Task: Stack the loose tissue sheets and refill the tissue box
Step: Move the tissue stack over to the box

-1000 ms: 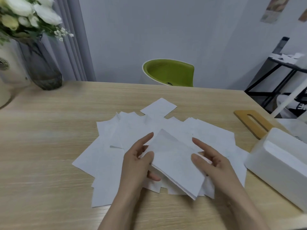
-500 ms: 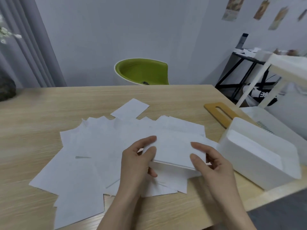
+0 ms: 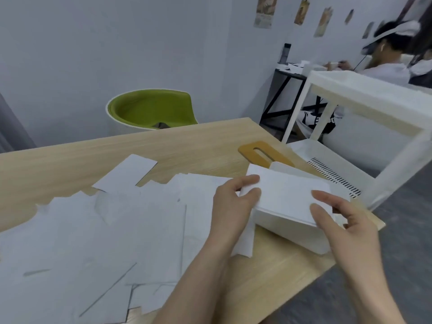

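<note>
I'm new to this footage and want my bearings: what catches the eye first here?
Both hands, left and right, hold a stack of tissues over the white box near the table's right edge. Loose sheets sprawl across the table to the left, and a green chair stands behind it.

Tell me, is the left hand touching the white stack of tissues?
Touching: head view shows the left hand pinching the white stack of tissues at its left end.
</note>
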`<state>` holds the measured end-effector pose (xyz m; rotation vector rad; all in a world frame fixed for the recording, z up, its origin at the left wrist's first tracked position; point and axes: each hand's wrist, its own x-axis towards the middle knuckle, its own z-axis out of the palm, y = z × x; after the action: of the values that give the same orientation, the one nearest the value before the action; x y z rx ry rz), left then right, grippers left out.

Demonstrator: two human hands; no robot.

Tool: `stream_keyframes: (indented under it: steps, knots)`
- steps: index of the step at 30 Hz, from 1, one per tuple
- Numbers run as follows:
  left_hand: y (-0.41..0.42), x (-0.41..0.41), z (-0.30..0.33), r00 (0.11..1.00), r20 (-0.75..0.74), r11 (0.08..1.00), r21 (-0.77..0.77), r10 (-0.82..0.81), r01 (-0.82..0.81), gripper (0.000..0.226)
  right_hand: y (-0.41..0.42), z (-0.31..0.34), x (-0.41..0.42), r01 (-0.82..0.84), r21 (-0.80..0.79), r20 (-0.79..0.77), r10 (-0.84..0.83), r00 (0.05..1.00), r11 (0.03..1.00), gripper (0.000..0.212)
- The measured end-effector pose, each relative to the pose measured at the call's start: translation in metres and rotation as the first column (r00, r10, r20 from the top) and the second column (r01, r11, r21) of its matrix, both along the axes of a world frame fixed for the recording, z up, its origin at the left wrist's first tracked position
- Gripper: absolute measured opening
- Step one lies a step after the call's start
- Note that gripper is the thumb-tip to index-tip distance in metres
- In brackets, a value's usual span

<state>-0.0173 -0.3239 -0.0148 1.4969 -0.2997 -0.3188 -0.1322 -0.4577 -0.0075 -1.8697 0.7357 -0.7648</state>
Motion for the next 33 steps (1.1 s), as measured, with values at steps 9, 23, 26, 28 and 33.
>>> stream_keyframes:
  steps: [9, 23, 26, 28, 33]
  knots:
    - [-0.063, 0.013, -0.011, 0.956, 0.281, 0.945, 0.327, -0.085, -0.012, 0.032, -0.052, -0.012, -0.001, 0.066, -0.305, -0.138, -0.112, 0.984, 0.950, 0.017]
    - [-0.067, 0.019, -0.023, 0.720, 0.553, 0.695, 0.706, -0.420, -0.137, 0.087, -0.071, -0.026, 0.001, -0.045, -0.693, -0.314, -0.245, 0.917, 0.720, 0.017]
    - [-0.065, 0.021, -0.020, 0.711, 0.519, 0.681, 0.728, -0.474, -0.078, 0.089, -0.073, -0.028, 0.002, -0.033, -0.684, -0.316, -0.255, 0.914, 0.729, 0.016]
    - [-0.063, 0.023, -0.018, 0.693, 0.490, 0.650, 0.759, -0.528, -0.041, 0.091, -0.072, -0.028, 0.002, -0.021, -0.669, -0.314, -0.257, 0.914, 0.743, 0.014]
    - [-0.056, 0.027, -0.008, 0.655, 0.383, 0.540, 0.840, -0.652, 0.047, 0.067, -0.069, -0.029, 0.002, -0.001, -0.679, -0.309, -0.284, 0.908, 0.734, 0.011]
